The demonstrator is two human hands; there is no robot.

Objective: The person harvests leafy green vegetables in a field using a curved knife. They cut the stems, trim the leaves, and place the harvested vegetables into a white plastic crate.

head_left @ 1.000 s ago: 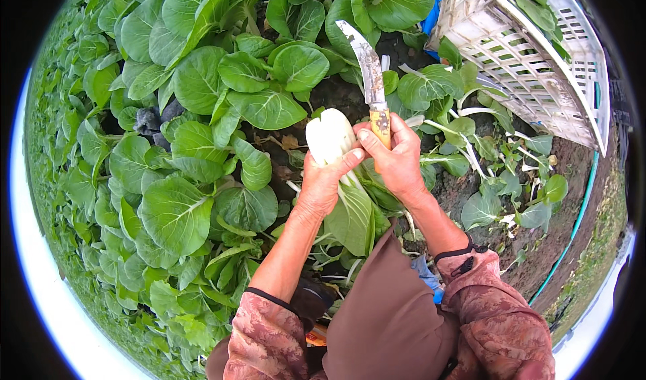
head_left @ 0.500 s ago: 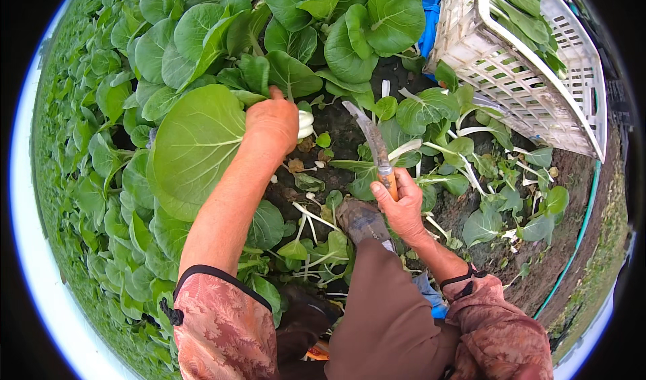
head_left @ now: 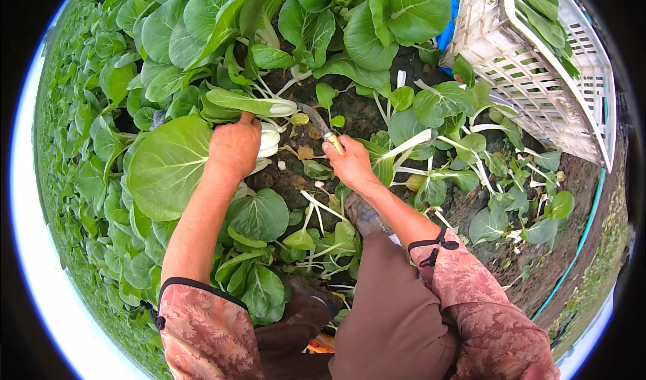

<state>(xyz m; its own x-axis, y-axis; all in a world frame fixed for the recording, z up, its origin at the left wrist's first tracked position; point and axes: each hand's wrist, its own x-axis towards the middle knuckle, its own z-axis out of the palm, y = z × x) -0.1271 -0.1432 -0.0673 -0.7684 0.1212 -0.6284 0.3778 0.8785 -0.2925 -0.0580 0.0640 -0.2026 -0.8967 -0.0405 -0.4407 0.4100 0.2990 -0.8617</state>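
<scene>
My left hand (head_left: 235, 143) is closed round a bok choy (head_left: 268, 140), its white stem base pointing right and a big round leaf spreading to the left. Just above that hand lies another pale-stemmed bok choy piece (head_left: 252, 103). In my right hand (head_left: 351, 163) is a short sickle, gripped by its yellowish handle (head_left: 334, 142). The dirty curved blade (head_left: 313, 118) points up and left, its tip close to the white stem end above my left hand. Whether the blade touches that stem I cannot tell.
Dense bok choy plants (head_left: 101, 171) fill the left and far side. A white slatted crate (head_left: 518, 57) holding greens stands at the upper right, tilted in view. Loose leaves and stems (head_left: 488, 225) litter the soil below it. A green hose (head_left: 582, 235) runs along the right.
My right hand has brought the sickle left and up toward the stems near my left hand. My left hand has shifted slightly left and down with the bok choy.
</scene>
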